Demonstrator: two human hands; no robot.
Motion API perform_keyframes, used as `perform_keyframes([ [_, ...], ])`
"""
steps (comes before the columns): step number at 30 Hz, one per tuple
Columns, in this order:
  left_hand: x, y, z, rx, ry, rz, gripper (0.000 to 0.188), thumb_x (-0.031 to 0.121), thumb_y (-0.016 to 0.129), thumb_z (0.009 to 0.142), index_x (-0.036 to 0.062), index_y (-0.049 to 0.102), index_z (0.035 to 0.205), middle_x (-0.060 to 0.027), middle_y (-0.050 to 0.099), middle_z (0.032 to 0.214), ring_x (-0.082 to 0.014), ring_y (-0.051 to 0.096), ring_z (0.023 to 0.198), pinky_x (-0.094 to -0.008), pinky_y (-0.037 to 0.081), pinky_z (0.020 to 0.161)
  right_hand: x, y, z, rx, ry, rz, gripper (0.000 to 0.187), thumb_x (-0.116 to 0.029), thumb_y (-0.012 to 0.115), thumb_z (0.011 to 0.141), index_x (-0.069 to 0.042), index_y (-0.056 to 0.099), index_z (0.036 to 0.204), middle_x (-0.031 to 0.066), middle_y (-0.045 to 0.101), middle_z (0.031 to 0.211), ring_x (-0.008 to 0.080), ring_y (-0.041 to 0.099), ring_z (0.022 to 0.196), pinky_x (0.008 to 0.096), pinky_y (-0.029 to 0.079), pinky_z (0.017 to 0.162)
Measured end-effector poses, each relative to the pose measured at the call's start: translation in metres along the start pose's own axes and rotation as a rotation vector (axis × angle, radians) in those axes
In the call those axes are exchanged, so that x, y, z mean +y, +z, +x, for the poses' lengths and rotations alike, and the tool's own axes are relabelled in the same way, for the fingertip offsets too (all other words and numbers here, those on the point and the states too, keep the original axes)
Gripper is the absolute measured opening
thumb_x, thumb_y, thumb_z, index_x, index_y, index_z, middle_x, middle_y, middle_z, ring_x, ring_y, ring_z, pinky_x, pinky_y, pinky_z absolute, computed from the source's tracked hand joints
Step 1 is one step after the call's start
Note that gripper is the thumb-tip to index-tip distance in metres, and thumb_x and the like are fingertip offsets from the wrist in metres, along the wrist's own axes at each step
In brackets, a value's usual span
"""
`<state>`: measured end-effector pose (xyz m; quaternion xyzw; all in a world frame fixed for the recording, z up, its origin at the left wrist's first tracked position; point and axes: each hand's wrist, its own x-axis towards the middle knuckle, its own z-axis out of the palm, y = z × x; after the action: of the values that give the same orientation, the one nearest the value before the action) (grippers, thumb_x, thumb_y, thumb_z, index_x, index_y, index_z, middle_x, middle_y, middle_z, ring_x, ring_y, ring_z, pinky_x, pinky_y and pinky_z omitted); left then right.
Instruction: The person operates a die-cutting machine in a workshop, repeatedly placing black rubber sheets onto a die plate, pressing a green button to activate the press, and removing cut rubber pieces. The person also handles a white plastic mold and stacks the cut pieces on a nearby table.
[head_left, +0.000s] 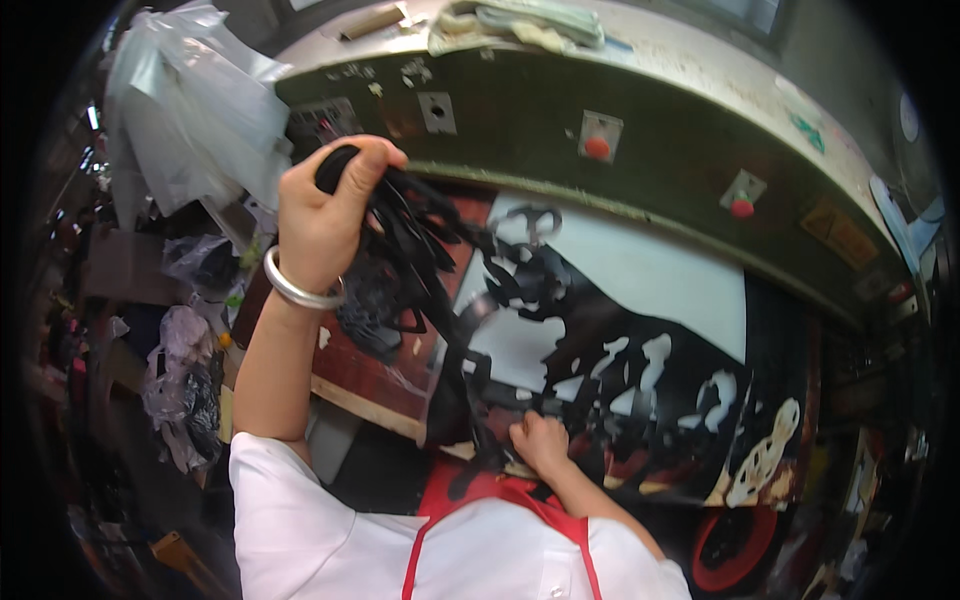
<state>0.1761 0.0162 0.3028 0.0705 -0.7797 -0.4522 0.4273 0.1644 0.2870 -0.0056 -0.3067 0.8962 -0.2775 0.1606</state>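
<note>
My left hand, a silver bangle on its wrist, is raised and closed round a bunch of black scrap strips. The strips trail down to a black sheet full of cut-out holes, which lies over a pale board. Low at the sheet's near edge, my right hand is curled closed. What its fingers grip, if anything, is hidden. A pale cut-out piece with oval holes rests at the board's right end.
A green machine beam with red buttons spans the far side. Folded cloth lies on its top. Plastic bags hang at the left. A red tub stands low at the right.
</note>
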Motion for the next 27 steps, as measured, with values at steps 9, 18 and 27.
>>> perform_keyframes([
  [9,0.077,-0.064,0.064,0.123,0.159,0.097,0.035,0.035,0.058,0.094,0.0012,0.066,0.090,0.0014,0.056,0.061,-0.0026,0.046,0.044,-0.0178,0.034,0.040,-0.003,0.009,0.000,0.094,-0.140,-0.198,0.023,-0.026,0.063,0.073,-0.003,0.061,0.071,0.0203,0.064,0.065,0.0401,0.065,0.062,0.0497,0.054,0.060],
  [18,0.077,-0.140,0.098,0.084,0.029,0.085,0.044,0.043,0.060,0.092,0.0001,0.068,0.094,0.0018,0.053,0.058,-0.0026,0.043,0.045,-0.0188,0.033,0.042,-0.016,-0.020,0.006,-0.246,0.039,-0.069,0.028,-0.026,0.058,0.075,0.001,0.066,0.081,0.0275,0.065,0.080,0.0446,0.065,0.078,0.0505,0.052,0.076],
  [27,-0.054,-0.195,0.092,0.024,-0.195,0.117,0.028,0.027,0.065,0.091,0.0001,0.069,0.098,0.0032,0.056,0.070,-0.0038,0.044,0.055,-0.0202,0.037,0.050,-0.003,-0.126,-0.004,-0.429,0.249,0.609,0.035,-0.005,0.062,0.086,0.000,0.054,0.119,0.0133,0.069,0.084,0.0174,0.068,0.074,0.0276,0.055,0.064],
])
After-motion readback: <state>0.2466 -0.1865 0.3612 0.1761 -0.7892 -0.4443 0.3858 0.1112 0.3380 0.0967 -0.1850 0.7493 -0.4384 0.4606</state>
